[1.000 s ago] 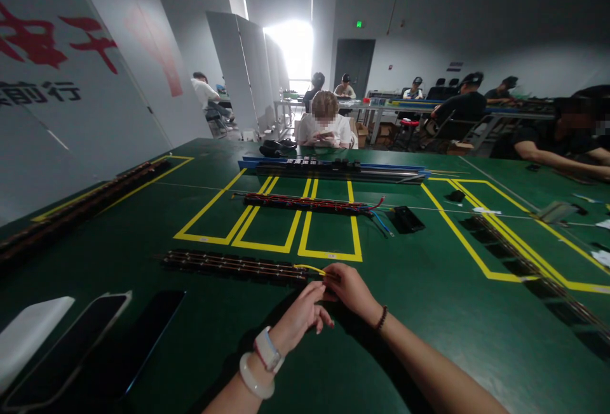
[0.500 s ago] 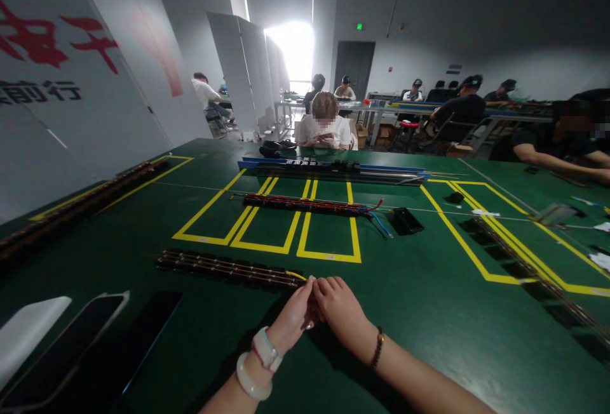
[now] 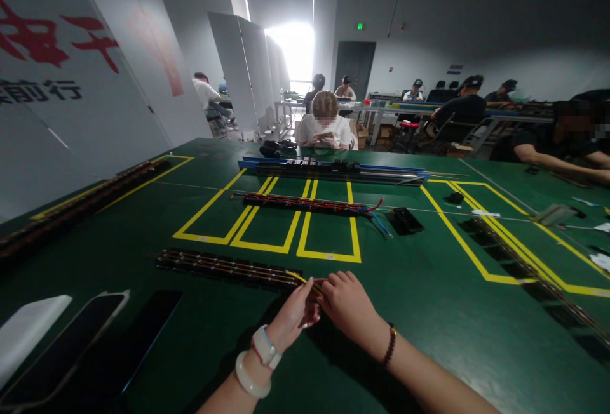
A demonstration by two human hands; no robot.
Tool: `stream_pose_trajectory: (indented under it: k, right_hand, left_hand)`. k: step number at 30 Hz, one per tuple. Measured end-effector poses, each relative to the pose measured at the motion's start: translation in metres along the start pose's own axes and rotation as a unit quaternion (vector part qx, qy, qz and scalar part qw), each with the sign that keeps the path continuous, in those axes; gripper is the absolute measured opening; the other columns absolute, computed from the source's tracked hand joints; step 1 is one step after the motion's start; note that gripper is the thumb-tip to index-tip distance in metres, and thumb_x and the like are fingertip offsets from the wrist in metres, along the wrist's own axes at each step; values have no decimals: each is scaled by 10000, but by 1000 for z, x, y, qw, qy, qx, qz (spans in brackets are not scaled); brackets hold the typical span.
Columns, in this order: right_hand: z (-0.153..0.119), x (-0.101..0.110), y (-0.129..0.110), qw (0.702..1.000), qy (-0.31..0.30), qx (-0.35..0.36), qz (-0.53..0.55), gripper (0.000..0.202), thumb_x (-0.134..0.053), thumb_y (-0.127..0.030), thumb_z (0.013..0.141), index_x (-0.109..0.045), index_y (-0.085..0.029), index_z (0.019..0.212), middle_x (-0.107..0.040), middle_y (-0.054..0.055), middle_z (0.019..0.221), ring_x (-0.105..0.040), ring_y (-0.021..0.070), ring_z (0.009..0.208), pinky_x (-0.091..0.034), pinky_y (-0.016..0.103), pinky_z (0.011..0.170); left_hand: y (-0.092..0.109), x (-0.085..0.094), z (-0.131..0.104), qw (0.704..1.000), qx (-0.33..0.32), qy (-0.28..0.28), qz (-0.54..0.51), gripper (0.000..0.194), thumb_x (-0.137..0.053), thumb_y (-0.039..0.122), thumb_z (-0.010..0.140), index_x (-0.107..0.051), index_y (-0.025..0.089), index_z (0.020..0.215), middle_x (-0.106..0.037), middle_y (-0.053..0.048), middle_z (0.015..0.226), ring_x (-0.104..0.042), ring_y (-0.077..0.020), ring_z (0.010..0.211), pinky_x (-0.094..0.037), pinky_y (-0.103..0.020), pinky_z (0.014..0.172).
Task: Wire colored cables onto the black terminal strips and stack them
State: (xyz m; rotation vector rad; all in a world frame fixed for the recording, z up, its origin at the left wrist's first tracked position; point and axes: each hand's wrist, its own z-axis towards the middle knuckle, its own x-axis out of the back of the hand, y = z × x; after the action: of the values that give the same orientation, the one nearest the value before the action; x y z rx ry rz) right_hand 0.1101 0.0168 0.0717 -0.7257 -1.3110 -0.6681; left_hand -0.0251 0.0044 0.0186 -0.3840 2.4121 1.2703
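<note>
— Left hand (image 3: 295, 309) and right hand (image 3: 347, 303) first, please: what materials and shapes there?

— Thin, smooth yellow wire (image 3: 296, 276), slightly bent, gripped at the fingertips. Just left, at the wire's other visible end, a long black strip (image 3: 223, 268) lined with parallel copper-coloured rods, flat on a glossy green table (image 3: 429, 319). At the left wrist, a pale-banded watch (image 3: 265, 347) and a thick, ring-shaped white bangle (image 3: 251, 377); at the right, a dark beaded bracelet (image 3: 391, 345).

— And the pose?

— Left hand angled upward, thumb and forefinger pinched on the wire. Right hand palm down, knuckles arched, fingertips bent inward and also closed on the wire; wire tip hidden by fingers. Forearms converging.

— Farther out?

— Beyond the strip, yellow tape rectangles (image 3: 328, 256) under a red-and-blue wire bundle (image 3: 305, 204); near its right end, a black box (image 3: 406, 220). Behind, a long blue channel (image 3: 381, 168). Lower left, two dark phones (image 3: 147, 338) beside a white slab (image 3: 33, 331). Opposite, a seated person (image 3: 324, 125), head bowed.
</note>
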Motion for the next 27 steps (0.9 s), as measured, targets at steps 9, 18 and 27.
stream_pose_trajectory:
  k: [9,18,27]
  right_hand:
    - [3,-9,1,998,-55,-32,14,152,-489,-193,884,-635,-153,884,-668,67,835,-607,196,789,-396,311,734]
    - [13,-21,32,999,21,-40,9,281,-494,-189,896,-608,-259,1143,-633,58,887,-572,201,856,-384,310,759]
    - [14,-58,43,999,42,26,2,298,-541,-209,881,-598,-248,1171,-613,60,911,-514,207,860,-369,331,779]
  left_hand:
    - [-6,0,6,999,-22,-37,10,417,-475,562,839,-527,150,877,-527,50,505,-485,-58,367,-244,-165,362]
    - [-13,1,7,994,-39,-57,85,272,-460,442,882,-432,172,902,-633,-18,772,-606,-90,487,-380,-173,392]
    - [-3,-1,-1,995,-18,-74,69,250,-394,387,927,-455,146,898,-659,-70,773,-614,-96,518,-423,-180,442]
